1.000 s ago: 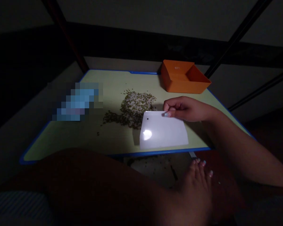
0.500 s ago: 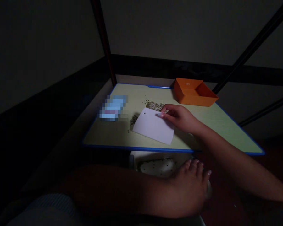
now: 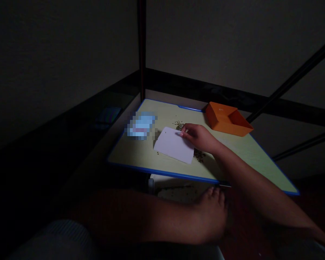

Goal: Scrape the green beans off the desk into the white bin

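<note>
My right hand (image 3: 199, 137) pinches the upper right edge of a white dough scraper (image 3: 173, 146), a flat piece with a small hole near its upper left corner. The scraper is tilted over the table (image 3: 141, 151), and it hides part of the surface beneath it. Small dark grains (image 3: 179, 125) show behind its far edge, and more grains (image 3: 199, 156) lie at its right, under the wrist. What kind of grains they are I cannot make out. My left hand is out of view.
An orange open box (image 3: 230, 124) stands at the table's back right. A blurred-out phone-like screen (image 3: 141, 125) lies at the left. Below the front edge is a white container (image 3: 176, 191) with dark specks. A bare leg and foot (image 3: 211, 213) cross in front.
The scraper has moved left over the table. Grains that showed at its left are now covered or shifted, and grains show at its right. The camera view has turned left.
</note>
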Demonstrator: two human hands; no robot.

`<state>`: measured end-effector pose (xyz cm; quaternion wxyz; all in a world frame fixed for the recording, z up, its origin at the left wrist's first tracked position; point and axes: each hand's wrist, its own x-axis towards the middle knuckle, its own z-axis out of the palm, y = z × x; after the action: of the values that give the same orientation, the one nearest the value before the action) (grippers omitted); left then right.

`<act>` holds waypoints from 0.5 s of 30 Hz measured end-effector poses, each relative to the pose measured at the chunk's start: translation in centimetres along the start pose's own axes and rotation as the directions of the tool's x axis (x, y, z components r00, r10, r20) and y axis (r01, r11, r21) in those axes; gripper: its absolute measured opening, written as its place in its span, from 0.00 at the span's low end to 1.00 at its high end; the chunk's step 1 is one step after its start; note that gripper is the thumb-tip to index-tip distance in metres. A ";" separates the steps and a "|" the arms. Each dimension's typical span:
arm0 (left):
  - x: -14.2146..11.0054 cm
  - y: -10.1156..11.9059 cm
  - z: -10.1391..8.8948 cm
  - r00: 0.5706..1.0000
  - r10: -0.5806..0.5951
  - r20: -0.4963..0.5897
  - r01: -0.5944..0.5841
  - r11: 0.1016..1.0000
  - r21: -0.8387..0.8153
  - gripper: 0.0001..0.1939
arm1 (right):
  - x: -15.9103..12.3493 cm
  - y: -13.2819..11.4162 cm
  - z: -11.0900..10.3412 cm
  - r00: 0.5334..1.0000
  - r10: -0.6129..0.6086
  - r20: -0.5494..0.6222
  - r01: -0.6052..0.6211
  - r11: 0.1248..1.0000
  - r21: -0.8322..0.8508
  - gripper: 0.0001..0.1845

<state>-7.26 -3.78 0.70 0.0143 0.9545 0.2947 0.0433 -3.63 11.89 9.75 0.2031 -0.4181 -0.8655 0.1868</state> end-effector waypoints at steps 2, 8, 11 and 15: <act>0.0 -0.1 0.1 1.000 -0.009 -0.005 0.009 1.000 -0.005 0.37 | 0.4 -0.2 0.1 1.000 -0.001 0.012 0.001 0.999 -0.033 0.13; 0.2 0.1 0.5 0.999 -0.033 -0.019 0.033 0.999 -0.023 0.40 | 1.3 -0.2 0.4 0.996 -0.051 0.078 0.056 0.997 -0.062 0.12; 0.1 0.2 0.5 0.999 -0.037 -0.024 0.036 0.999 -0.033 0.40 | 1.5 0.1 0.6 0.990 -0.081 0.114 0.087 0.995 -0.051 0.10; 0.1 0.2 0.3 0.999 -0.046 -0.017 0.046 0.998 -0.039 0.40 | 1.8 0.3 0.5 0.978 -0.134 0.159 0.139 0.990 -0.019 0.09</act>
<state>-7.08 -3.88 0.45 0.0313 0.9466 0.3158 0.0571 -4.66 13.44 9.51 0.1404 -0.3446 -0.9081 0.1919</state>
